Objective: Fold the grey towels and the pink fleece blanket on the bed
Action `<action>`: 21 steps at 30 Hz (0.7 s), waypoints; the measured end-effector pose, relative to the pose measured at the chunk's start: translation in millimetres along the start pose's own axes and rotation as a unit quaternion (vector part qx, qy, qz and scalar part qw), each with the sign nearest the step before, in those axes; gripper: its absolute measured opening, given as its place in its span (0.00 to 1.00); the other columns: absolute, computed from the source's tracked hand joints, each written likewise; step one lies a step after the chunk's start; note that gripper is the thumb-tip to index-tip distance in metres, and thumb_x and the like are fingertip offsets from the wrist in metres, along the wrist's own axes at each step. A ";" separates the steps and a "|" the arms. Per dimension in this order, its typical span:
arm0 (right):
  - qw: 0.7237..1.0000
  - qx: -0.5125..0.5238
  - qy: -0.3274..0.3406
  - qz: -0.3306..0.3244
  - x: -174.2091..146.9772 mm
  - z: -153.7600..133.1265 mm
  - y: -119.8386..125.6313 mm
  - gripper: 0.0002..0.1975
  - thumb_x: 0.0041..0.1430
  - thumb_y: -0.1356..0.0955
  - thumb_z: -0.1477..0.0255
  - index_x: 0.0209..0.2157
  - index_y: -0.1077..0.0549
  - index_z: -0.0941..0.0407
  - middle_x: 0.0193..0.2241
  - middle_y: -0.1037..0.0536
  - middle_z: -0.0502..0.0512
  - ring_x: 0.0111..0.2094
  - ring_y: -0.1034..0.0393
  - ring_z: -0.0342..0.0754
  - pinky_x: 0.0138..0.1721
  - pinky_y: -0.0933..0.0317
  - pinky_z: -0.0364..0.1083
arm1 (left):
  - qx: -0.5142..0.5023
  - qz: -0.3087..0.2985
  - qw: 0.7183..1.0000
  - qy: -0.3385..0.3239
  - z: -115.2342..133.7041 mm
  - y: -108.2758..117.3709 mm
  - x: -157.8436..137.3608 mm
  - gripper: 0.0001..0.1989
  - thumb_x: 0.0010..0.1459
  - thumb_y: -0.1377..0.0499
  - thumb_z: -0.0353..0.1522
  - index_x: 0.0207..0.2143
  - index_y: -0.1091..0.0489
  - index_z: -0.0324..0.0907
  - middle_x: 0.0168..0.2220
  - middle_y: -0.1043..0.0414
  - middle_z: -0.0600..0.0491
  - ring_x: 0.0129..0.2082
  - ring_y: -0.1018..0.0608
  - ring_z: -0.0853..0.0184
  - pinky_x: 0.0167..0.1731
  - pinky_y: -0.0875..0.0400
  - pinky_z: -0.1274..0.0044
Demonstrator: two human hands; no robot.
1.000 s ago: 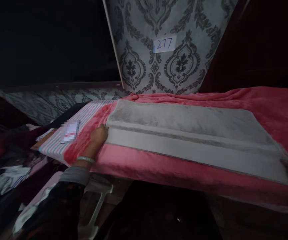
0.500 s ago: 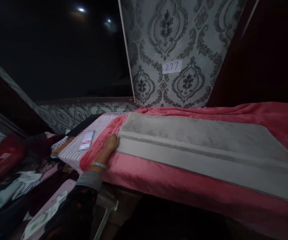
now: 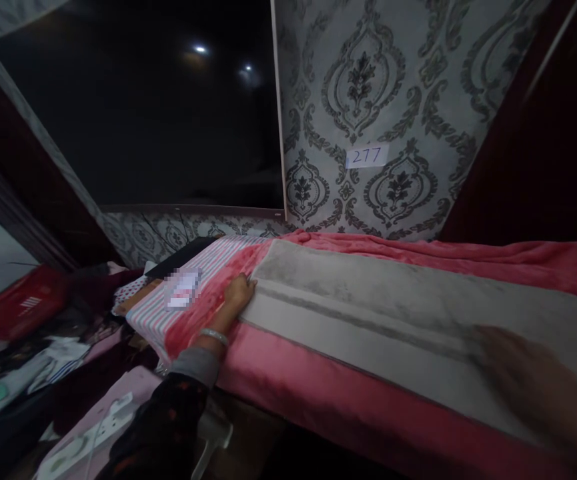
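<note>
A long grey plush mat (image 3: 398, 300) with a folded-over pale strip along its near side lies on a pink plush blanket (image 3: 288, 360). At the mat's left end, my left hand (image 3: 239, 293) is closed on its edge, the fingertips partly hidden. My right hand (image 3: 523, 373) is over the right part of the mat, blurred by motion, with its fingers seemingly stretched out and nothing visible in them. Whether it touches the mat cannot be made out. A phone-like item (image 3: 183, 290), partly pixelated, rests on striped cloth (image 3: 151, 307) left of my left hand.
Behind stands a large dark screen (image 3: 143, 120) against patterned wallpaper, with a paper label (image 3: 367, 156) reading 277. Piled clothes (image 3: 63, 357) and a red bag (image 3: 18, 303) lie at the left. A pale metal frame part (image 3: 213, 440) shows below my left forearm.
My right hand has come into view from the right, over the mat. My left hand stays at the mat's left edge. The view has shifted, so the scene sits lower and further right.
</note>
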State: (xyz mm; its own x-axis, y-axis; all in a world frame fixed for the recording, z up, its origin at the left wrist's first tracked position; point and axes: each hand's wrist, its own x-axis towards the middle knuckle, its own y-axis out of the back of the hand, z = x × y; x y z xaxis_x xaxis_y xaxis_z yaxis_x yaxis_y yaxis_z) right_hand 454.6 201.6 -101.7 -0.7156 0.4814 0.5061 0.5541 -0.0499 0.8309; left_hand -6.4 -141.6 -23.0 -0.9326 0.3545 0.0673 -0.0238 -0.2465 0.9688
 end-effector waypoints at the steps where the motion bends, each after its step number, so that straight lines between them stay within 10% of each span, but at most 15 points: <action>1: 0.999 0.023 0.030 -0.026 12.2 -19.3 -12.6 0.26 0.64 0.42 0.52 0.58 0.28 0.43 0.55 0.28 0.70 0.56 0.33 0.65 0.56 0.39 0.66 | -0.003 0.005 1.000 0.002 -0.7 -1.8 -0.5 0.20 0.66 0.48 0.43 0.50 0.30 0.38 0.50 0.24 0.38 0.52 0.22 0.53 0.43 0.30 0.70; 10: 0.953 0.079 0.206 -0.207 122.9 -207.8 -65.9 0.26 0.62 0.34 0.71 0.62 0.32 0.52 0.64 0.36 0.62 0.64 0.41 0.58 0.63 0.44 0.60 | -0.046 0.027 0.999 0.011 -7.6 -7.1 -4.1 0.17 0.66 0.50 0.42 0.46 0.30 0.41 0.46 0.22 0.42 0.48 0.21 0.56 0.40 0.31 0.71; 21: 0.969 0.062 0.123 -0.205 289.9 -279.3 -146.9 0.24 0.64 0.35 0.73 0.61 0.32 0.61 0.61 0.31 0.65 0.62 0.38 0.55 0.64 0.46 0.50 | -0.135 0.006 0.991 0.013 -14.0 -12.1 -5.7 0.12 0.63 0.47 0.38 0.48 0.34 0.45 0.45 0.22 0.45 0.46 0.21 0.55 0.40 0.32 0.70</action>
State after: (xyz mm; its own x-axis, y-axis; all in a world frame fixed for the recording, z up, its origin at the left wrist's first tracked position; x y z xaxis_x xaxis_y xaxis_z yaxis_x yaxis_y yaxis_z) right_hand 46.9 104.0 -12.5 -0.9577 0.2150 0.1911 0.2374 0.2155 0.9472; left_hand -5.9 -153.3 -38.4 -0.9424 0.3272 0.0690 -0.1044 -0.4840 0.8688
